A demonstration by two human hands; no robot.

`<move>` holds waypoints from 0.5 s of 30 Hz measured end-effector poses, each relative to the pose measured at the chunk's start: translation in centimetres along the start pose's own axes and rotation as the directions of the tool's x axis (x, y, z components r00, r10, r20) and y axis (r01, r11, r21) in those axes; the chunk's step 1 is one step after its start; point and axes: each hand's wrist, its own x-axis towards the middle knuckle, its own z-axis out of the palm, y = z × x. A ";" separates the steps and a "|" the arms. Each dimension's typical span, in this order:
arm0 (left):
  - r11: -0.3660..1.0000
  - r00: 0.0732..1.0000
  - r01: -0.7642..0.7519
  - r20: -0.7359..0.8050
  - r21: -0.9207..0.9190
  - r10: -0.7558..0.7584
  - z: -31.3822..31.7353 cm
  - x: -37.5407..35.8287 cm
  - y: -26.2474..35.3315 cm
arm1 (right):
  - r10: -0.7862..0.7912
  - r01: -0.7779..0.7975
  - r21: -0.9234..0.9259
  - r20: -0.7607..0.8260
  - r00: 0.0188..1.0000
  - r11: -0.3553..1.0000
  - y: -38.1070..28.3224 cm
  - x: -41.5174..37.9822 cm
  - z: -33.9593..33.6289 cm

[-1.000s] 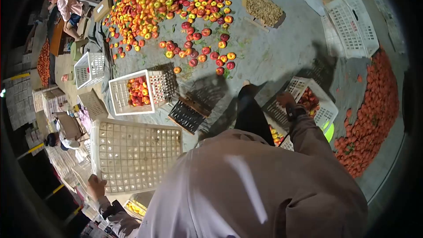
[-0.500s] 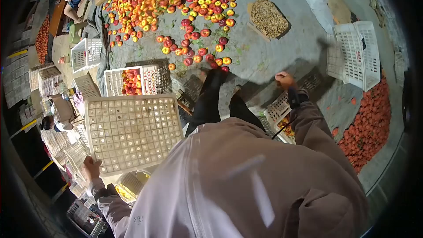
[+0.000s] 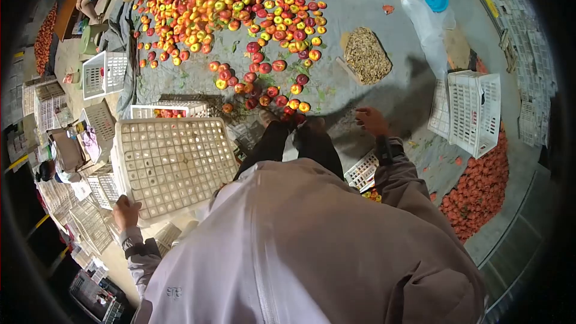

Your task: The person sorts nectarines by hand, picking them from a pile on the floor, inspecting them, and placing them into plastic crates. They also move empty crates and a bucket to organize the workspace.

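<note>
Here's my left hand (image 3: 127, 211), clamped on the lower left corner of the big pale crate (image 3: 180, 165), which hangs tilted at my left side, gridded face towards me. Looks like stiff plastic, light enough for one hand, I'd judge, but wide, so it could swing; a hold midway along the rim should balance better than this corner. Hardly fragile, maybe a bit slick. And my right hand (image 3: 373, 121)? Nothing in it, fingers loose, out over the floor!

Containers now: behind my crate, partly hidden, a white box (image 3: 195, 108) with red fruit (image 3: 169, 113) inside. By my right leg, a slatted basket (image 3: 362, 171), fruit showing at its lower edge, whether inside I can't tell. Further right, a white bin (image 3: 474, 114) beside a red heap (image 3: 483, 189), contents unclear.
</note>
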 end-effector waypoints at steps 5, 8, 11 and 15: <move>0.999 1.000 0.007 0.028 -0.046 -0.006 -0.8 1.3 0.8 | 0.109 -0.074 -0.264 0.120 0.987 0.962 1.8 1.9 0.4; 0.997 0.998 0.058 0.027 -0.042 -0.057 -1.1 0.6 2.0 | 0.240 -0.219 -0.314 0.029 0.970 0.924 3.4 1.8 -0.4; 0.997 0.999 0.042 0.025 -0.066 -0.041 0.0 0.3 2.3 | 0.381 -0.347 -0.284 0.073 0.922 0.894 7.3 3.0 -2.6; 0.992 0.997 0.078 0.007 -0.096 -0.078 0.9 -0.1 3.6 | 0.363 -0.305 -0.384 0.087 0.928 0.872 2.1 1.8 -3.0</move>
